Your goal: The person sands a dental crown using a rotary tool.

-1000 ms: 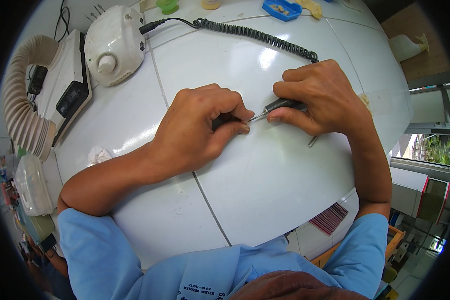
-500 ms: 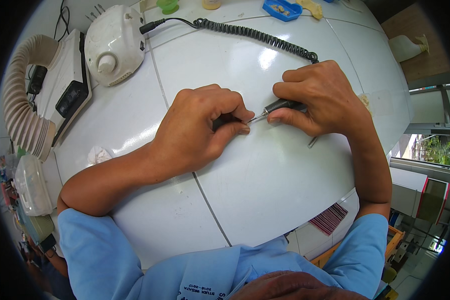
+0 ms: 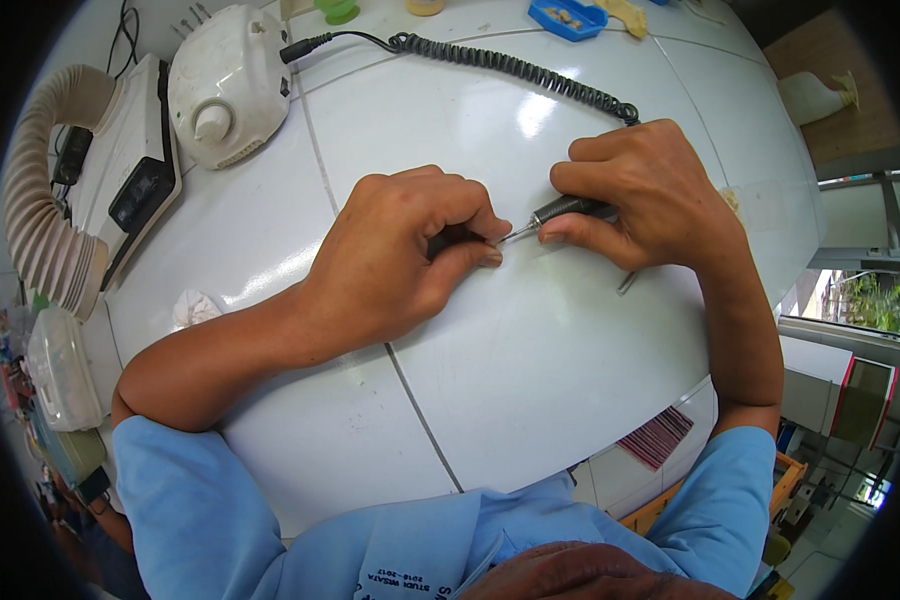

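Handpiece [image 3: 570,210] hasn't budged: right hand [image 3: 640,195] still grips it, tip meeting the tiny dark piece pinched in left-hand fingers [image 3: 465,240].

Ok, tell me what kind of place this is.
Probably a small workshop bench for fine grinding, perhaps a dental lab: a rotary handpiece on a coiled cable from a white control box, a ribbed extraction hose, a white tiled worktop.

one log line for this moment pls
right hand grips rotary handpiece | left hand pinches small dark workpiece at bur tip | coiled cord to white control unit
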`<action>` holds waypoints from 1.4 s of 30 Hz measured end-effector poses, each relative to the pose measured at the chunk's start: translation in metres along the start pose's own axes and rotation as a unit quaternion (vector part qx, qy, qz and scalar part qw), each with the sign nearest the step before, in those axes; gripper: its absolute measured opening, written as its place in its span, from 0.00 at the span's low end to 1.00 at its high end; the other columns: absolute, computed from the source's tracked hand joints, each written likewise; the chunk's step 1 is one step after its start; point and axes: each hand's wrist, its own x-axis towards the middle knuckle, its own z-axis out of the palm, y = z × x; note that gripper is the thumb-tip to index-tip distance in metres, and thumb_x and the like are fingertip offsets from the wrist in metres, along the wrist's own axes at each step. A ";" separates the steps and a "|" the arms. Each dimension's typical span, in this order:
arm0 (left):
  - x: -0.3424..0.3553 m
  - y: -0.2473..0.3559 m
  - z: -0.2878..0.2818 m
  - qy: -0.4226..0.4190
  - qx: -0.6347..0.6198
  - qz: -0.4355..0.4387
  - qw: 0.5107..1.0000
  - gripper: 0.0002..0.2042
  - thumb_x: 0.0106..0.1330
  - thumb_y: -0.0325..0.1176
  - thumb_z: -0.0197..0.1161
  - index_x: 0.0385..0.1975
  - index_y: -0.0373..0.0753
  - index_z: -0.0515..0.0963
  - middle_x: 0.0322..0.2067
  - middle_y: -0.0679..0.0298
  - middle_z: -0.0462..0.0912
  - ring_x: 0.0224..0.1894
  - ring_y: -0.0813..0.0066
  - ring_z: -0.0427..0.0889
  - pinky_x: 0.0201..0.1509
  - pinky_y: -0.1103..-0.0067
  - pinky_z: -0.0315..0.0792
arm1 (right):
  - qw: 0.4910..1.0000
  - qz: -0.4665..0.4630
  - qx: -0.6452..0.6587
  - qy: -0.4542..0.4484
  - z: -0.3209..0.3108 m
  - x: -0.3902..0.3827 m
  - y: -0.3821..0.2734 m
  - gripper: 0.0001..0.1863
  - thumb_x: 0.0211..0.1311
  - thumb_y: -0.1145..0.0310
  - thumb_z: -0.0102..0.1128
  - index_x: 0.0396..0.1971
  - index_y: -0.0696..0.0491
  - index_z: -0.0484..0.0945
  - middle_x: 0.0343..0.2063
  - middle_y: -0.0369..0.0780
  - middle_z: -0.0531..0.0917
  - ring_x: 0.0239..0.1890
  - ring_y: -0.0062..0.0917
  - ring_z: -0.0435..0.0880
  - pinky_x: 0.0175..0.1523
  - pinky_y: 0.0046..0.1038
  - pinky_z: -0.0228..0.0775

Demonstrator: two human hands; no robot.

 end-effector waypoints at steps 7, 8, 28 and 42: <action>-0.001 0.000 0.000 -0.001 -0.002 0.001 1.000 0.09 0.67 0.18 0.80 0.45 0.31 0.91 0.40 0.56 0.93 0.42 0.66 0.96 0.47 0.74 0.89 | 1.000 -0.003 0.004 0.008 0.001 0.000 0.000 0.29 0.73 0.31 0.68 0.30 0.45 0.87 0.21 0.32 0.80 0.24 0.33 0.84 0.29 0.40 0.65; -0.001 0.000 0.000 -0.003 0.000 -0.003 1.000 0.09 0.67 0.18 0.80 0.45 0.31 0.91 0.40 0.56 0.93 0.42 0.66 0.96 0.47 0.74 0.89 | 1.000 -0.003 0.004 0.009 0.001 0.001 0.000 0.29 0.73 0.31 0.69 0.30 0.45 0.88 0.21 0.32 0.80 0.24 0.32 0.84 0.29 0.40 0.65; 0.001 0.001 0.000 -0.001 0.010 0.005 1.000 0.09 0.67 0.19 0.81 0.44 0.32 0.91 0.39 0.56 0.93 0.40 0.66 0.95 0.46 0.74 0.88 | 1.000 -0.006 0.018 0.019 0.003 0.000 0.001 0.30 0.71 0.33 0.71 0.28 0.48 0.85 0.19 0.34 0.76 0.22 0.34 0.79 0.29 0.40 0.64; -0.001 0.003 0.002 0.016 -0.020 -0.031 0.999 0.08 0.68 0.21 0.81 0.43 0.32 0.89 0.37 0.56 0.92 0.39 0.68 0.93 0.46 0.74 0.85 | 0.995 0.019 0.087 0.033 -0.003 -0.008 0.033 0.30 0.73 0.37 0.72 0.25 0.49 0.83 0.17 0.39 0.78 0.23 0.39 0.79 0.31 0.42 0.65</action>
